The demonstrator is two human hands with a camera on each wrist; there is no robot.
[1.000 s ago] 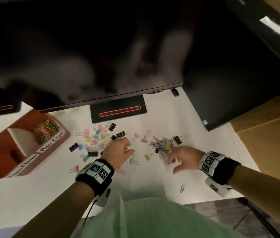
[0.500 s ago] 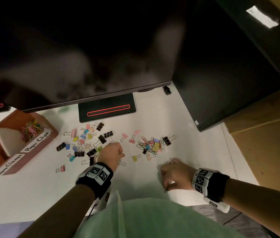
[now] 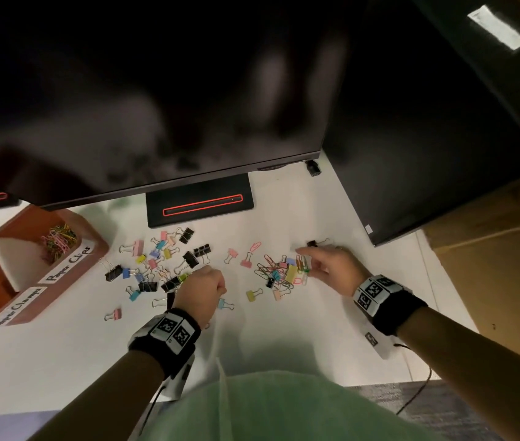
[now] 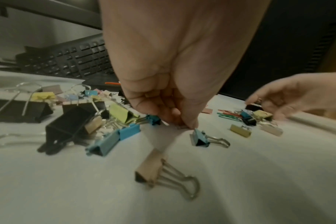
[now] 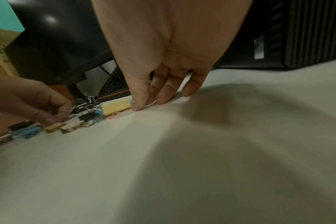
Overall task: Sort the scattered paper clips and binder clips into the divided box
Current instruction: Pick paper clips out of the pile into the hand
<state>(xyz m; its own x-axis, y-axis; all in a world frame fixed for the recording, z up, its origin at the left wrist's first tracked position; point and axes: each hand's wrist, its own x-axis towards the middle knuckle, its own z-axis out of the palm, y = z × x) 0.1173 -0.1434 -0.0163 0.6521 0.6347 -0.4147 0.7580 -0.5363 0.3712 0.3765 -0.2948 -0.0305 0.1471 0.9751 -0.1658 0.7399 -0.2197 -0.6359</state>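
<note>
A brown divided box stands at the left, with coloured paper clips in its far compartment. Binder clips lie scattered mid-table, and a paper clip pile sits to their right. My left hand is curled into a fist, its thumb and fingertips pressed together on the table beside a blue binder clip. What it holds is hidden. My right hand reaches into the pile's right edge. Its fingers point down next to a yellow binder clip.
A dark monitor overhangs the table, its base behind the clips. A black computer tower stands at the right and a cardboard box beyond it. A keyboard lies behind the clips. A beige binder clip lies near me.
My right hand went from the pile to the table's front edge and is back at the pile. The lone green clip there is gone. My left hand closed into a fist.
</note>
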